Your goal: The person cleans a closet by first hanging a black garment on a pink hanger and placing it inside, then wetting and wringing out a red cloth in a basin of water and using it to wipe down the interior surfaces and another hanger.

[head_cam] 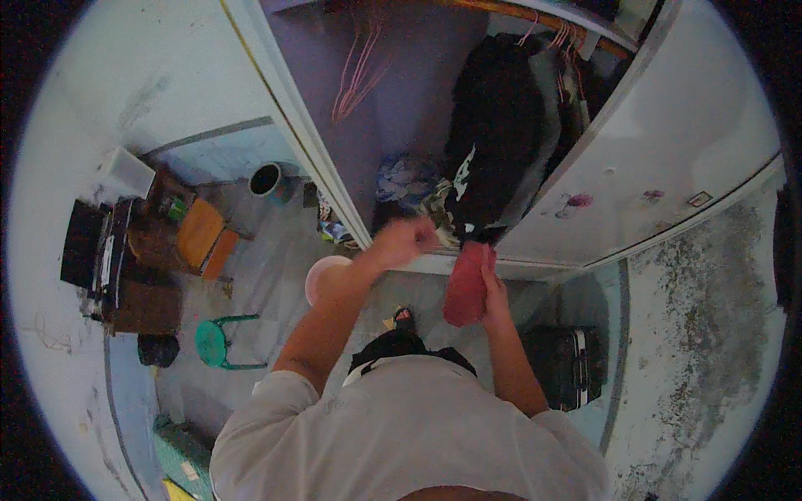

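Note:
My right hand [495,293] grips a red item [465,287], which looks like folded cloth, by its right edge, in front of the open wardrobe's sill [432,263]. To its left my left hand [401,242] is raised, blurred, with fingers curled. Whether it holds anything cannot be told. Beyond the hands, dark garments [495,125] hang inside the wardrobe, and a heap of patterned clothes [410,178] lies at its bottom. Several pink wire hangers [354,84] hang on the left side. A pink basin [316,282] is partly hidden behind my left forearm.
The white wardrobe door [601,206] stands on the right, above a black suitcase [564,363]. At left are a green stool [213,344], a wooden chair [203,238], a bin [265,180] and a desk [147,300] with a monitor [83,241].

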Demonstrator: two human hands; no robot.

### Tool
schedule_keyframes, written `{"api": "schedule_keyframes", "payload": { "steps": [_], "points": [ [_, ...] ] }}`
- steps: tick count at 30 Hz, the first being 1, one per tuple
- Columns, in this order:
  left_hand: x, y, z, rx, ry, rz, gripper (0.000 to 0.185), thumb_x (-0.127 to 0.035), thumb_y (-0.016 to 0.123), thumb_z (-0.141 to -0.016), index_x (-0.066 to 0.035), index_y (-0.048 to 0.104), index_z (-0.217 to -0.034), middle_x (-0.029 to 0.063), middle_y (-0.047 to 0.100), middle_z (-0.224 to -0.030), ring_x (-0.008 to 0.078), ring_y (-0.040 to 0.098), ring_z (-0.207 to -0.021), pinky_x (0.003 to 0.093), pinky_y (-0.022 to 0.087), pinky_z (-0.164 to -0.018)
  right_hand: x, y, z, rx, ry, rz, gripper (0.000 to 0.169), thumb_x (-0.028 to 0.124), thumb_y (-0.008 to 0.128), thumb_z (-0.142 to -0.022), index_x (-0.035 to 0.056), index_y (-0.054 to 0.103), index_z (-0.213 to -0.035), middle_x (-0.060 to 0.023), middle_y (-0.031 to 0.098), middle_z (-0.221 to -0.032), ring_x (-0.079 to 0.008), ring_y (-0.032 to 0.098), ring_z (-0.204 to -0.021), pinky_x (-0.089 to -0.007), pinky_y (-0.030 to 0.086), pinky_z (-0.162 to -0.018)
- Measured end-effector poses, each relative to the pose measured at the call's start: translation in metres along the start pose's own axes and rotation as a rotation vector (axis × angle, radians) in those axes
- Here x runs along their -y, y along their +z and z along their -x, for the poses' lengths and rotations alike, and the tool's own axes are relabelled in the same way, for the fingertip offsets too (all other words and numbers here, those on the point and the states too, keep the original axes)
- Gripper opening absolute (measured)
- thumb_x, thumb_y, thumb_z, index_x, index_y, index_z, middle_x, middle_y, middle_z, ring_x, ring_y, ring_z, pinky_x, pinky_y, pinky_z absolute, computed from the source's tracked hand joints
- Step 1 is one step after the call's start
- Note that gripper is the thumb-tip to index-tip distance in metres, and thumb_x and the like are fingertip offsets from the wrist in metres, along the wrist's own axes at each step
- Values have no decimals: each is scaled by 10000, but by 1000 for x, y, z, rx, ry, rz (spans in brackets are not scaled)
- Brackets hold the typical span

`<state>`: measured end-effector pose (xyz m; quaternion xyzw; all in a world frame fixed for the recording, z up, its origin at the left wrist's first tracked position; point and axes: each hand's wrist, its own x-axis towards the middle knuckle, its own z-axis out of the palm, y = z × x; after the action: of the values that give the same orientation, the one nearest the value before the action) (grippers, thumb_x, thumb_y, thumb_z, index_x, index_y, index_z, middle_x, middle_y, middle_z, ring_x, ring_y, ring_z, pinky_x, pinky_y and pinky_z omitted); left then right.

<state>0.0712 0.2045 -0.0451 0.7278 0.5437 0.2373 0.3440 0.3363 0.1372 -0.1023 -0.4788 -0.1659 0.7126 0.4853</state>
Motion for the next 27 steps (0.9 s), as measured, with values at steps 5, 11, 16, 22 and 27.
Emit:
{"api": "schedule_keyframes", "payload": {
  "steps": [5,11,16,22,27],
  "points": [
    [-38,-140,-108,-819,69,-237,240,-194,685,-854,-132,656,-1083,160,692,-973,416,648,-918,506,515,-808,34,5,12,-105,52,47,601,403,713,-927,24,532,-1357,-119,653,-1248,-259,663,-1093,-424,540,-936],
    [-26,-203,-170,-1233,-103,-992,289,-202,710,-812,-146,646,-1088,98,602,-1131,357,542,-1091,498,459,-901,39,-25,6,-100,-52,-89,579,392,695,-947,26,528,-1363,-114,644,-1260,-267,655,-1111,-429,533,-953],
    [-4,-222,-181,-1199,-300,-1122,216,-171,612,-884,-152,652,-1095,92,603,-1160,325,566,-1072,465,485,-864,66,-23,6,-34,-21,-80,572,386,702,-943,23,535,-1352,-123,651,-1244,-265,660,-1100,-429,537,-952],
    [-3,-228,-174,-1094,-233,-1053,236,-121,565,-911,-107,632,-1137,133,595,-1173,359,581,-1107,502,528,-876,80,-60,-22,-36,24,15,580,398,723,-924,10,548,-1319,-120,658,-1216,-250,671,-1070,-420,561,-908],
    [-29,-220,-158,-933,-226,-950,304,-83,537,-926,-67,593,-1224,210,522,-1337,419,547,-1188,506,513,-950,96,-74,-25,-49,39,54,579,394,746,-905,7,557,-1291,-124,669,-1184,-255,681,-1038,-415,570,-878]
  ]
}}
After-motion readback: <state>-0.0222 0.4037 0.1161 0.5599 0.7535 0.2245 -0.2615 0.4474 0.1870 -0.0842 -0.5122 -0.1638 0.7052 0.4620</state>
